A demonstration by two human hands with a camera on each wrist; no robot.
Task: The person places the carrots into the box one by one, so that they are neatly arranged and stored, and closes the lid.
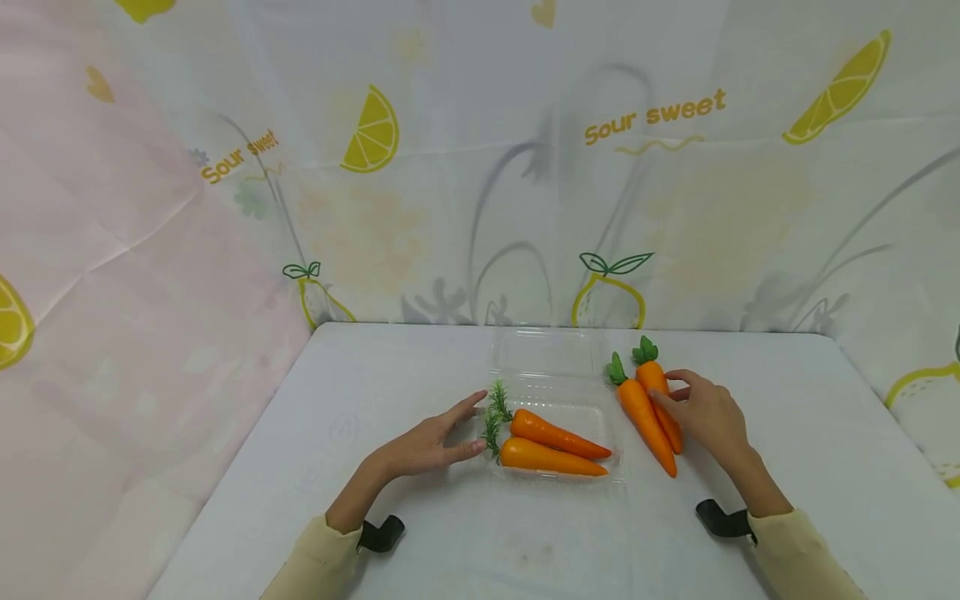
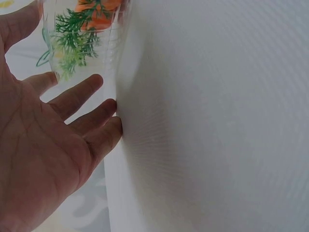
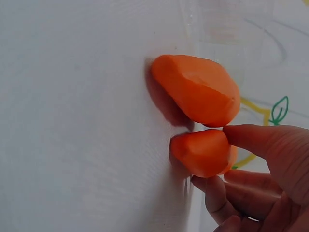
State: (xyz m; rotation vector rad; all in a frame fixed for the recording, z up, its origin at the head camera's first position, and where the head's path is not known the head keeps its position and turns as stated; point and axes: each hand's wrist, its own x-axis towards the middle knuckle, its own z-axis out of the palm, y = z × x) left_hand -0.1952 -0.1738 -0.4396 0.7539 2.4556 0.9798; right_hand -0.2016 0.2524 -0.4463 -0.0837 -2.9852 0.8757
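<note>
Two orange carrots with feathery green tops, an upper one [image 1: 555, 431] and a lower one [image 1: 551, 457], lie side by side in a clear plastic box [image 1: 588, 414]. My left hand [image 1: 423, 446] is at the box's left end, thumb and fingers spread beside the green fronds. To the right of the box are two more carrots with leafy tops. My right hand [image 1: 708, 417] pinches the right-hand one [image 1: 651, 379] between thumb and fingers. Its neighbour [image 1: 637, 410] lies close along its left side. In the right wrist view the thumb reaches between the pinched carrot [image 3: 203, 152] and the other.
The box's clear lid [image 1: 547, 350] is folded back, away from me, on the white table [image 1: 420, 358]. Behind the table's far edge hangs a lemon-printed cloth [image 1: 465, 208]. Black wrist straps [image 1: 382, 533] sit at both sleeve cuffs.
</note>
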